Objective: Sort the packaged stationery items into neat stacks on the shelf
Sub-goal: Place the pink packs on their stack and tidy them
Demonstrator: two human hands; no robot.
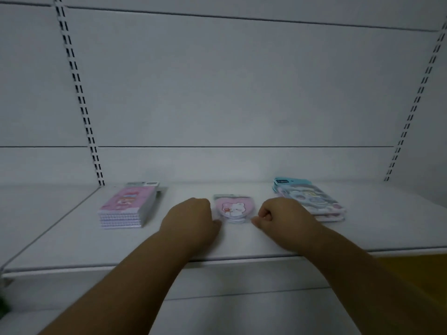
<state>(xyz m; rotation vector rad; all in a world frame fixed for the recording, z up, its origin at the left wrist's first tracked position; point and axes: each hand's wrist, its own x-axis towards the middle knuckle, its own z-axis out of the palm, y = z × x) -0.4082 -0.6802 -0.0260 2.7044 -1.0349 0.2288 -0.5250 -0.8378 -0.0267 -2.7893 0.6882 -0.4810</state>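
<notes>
A white shelf (72, 243) carries three groups of packaged stationery. At the left stands a stack of pink notepads (128, 209). A small pile of pink heart-shaped packs (232, 208) lies in the middle. A stack of blue and pink packs (312, 198) sits at the right. My left hand (191, 218) rests curled just left of the heart packs, its fingertips at their lower left corner. My right hand (283, 213) is curled just right of them, thumb and finger pinched near the lower right corner. Whether either hand grips the wrapper is unclear.
The white back panel (229, 93) rises behind the shelf, with slotted uprights at left (79, 97) and right (416, 100). The shelf's front edge (242, 258) crosses under both forearms. A lower shelf shows below, and yellow floor at the lower right.
</notes>
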